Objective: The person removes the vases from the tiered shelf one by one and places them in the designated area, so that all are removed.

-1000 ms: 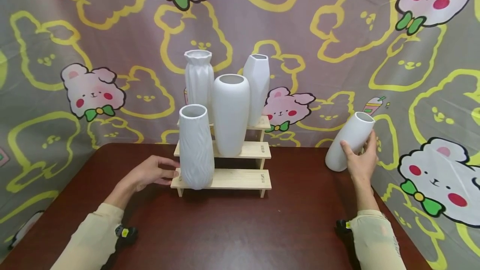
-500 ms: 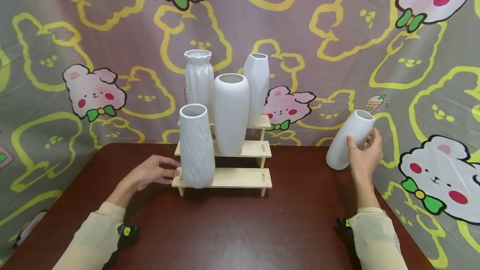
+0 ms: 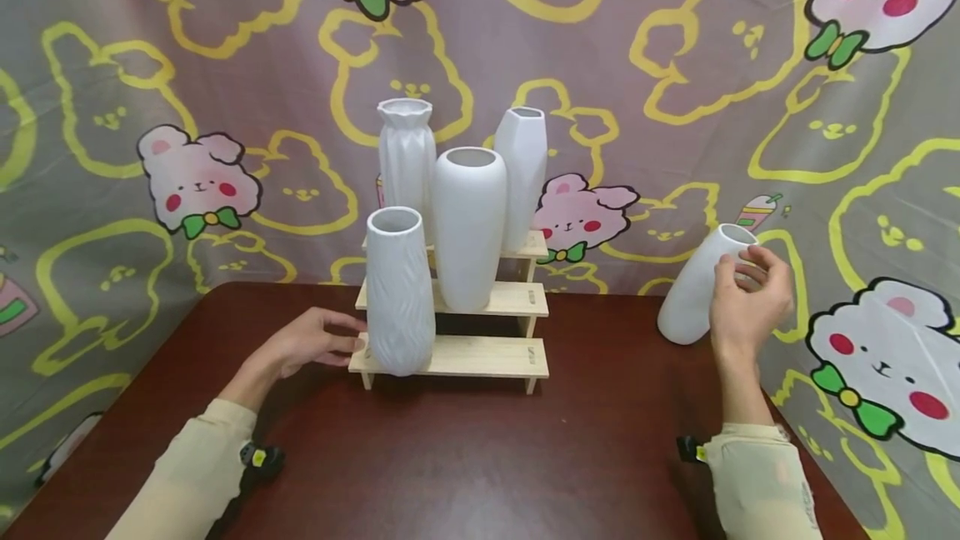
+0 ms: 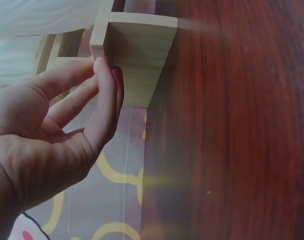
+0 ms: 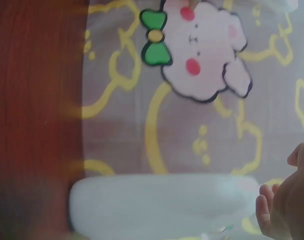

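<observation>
In the head view, a three-tier wooden display stand (image 3: 480,357) carries several white vases. My left hand (image 3: 318,340) pinches the left end of its lowest board; the left wrist view shows the fingertips (image 4: 103,65) at that board's corner. A textured vase (image 3: 401,298) stands on the low tier, a smooth wide vase (image 3: 470,232) on the middle one. On the top tier stand a fluted vase (image 3: 405,157) and a faceted vase (image 3: 522,173). At the right, a plain white vase (image 3: 693,294) stands on the table. My right hand (image 3: 753,307) is beside its rim, fingers loosely bent, holding nothing.
The dark red-brown table (image 3: 495,457) reaches back to a cartoon-patterned curtain (image 3: 645,140), which also hangs along both sides. Near the right table edge, the curtain is close behind the plain vase. Black wrist devices sit under both sleeves.
My right hand has let go of the plain vase and drawn slightly up and right from it. The left hand keeps its place on the stand. The head view has shifted slightly.
</observation>
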The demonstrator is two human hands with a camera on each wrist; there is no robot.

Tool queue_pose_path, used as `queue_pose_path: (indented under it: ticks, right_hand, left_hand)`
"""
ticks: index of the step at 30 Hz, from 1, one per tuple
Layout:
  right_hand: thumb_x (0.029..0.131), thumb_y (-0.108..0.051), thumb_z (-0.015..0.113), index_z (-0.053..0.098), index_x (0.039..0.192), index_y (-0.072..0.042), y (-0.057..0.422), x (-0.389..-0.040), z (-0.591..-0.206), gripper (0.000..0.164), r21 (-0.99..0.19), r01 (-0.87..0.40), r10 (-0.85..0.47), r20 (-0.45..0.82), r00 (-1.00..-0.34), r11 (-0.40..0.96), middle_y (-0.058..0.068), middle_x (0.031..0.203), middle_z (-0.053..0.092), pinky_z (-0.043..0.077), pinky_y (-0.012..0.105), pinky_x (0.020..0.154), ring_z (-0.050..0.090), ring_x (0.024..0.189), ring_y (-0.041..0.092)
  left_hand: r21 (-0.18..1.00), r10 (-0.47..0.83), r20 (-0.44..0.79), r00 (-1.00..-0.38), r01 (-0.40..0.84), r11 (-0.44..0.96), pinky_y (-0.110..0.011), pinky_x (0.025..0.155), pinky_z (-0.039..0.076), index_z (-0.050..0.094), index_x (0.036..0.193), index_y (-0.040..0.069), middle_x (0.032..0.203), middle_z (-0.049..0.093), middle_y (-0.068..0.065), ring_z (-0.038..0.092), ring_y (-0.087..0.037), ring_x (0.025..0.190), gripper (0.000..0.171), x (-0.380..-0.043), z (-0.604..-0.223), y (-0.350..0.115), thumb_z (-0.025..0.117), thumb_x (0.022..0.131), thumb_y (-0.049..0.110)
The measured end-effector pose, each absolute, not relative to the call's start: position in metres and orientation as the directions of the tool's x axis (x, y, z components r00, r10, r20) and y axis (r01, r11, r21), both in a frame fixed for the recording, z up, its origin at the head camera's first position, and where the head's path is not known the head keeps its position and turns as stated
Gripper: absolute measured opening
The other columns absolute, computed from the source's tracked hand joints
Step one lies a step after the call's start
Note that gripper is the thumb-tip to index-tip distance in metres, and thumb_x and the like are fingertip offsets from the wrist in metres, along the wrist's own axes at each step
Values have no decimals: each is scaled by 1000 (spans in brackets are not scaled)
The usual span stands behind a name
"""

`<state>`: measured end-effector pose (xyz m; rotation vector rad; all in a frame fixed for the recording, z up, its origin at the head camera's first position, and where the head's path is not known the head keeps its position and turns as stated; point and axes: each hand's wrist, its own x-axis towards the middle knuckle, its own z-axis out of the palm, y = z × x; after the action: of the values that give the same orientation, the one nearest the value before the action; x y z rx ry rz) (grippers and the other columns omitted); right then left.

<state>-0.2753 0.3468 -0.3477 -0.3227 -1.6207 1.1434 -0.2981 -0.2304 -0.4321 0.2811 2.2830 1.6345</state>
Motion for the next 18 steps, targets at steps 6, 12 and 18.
queue_pose_path:
  ticks: [6, 12, 18]
  right_hand:
    - [95, -18, 67, 70, 120, -5, 312, -262, -336, 29, -739, -417, 598, 674, -435, 529, 13, 109, 70, 47, 22, 78, 64, 88, 10]
    - [92, -11, 68, 71, 115, 3, 288, -260, -343, 27, -596, -525, 421, 802, -424, 608, 15, 101, 72, 49, 18, 73, 64, 81, 1]
    - [87, 4, 68, 68, 109, 13, 232, -240, -325, 23, -488, -638, 259, 868, -423, 596, 25, 95, 69, 46, 13, 68, 63, 76, 2]
  left_hand:
    - [945, 330, -143, -933, -29, 326, -48, 77, 58, 68, 124, -8, 117, 66, -24, 71, -31, 90, 44, -296, -436, -230, 81, 88, 11]
    - [940, 327, -149, -933, -32, 339, -46, 76, 58, 69, 123, -7, 117, 66, -25, 71, -31, 87, 43, -294, -437, -224, 82, 86, 11]
    - [945, 316, -146, -938, -38, 324, -47, 77, 58, 69, 123, -8, 117, 66, -24, 71, -31, 89, 44, -296, -433, -229, 83, 86, 11]
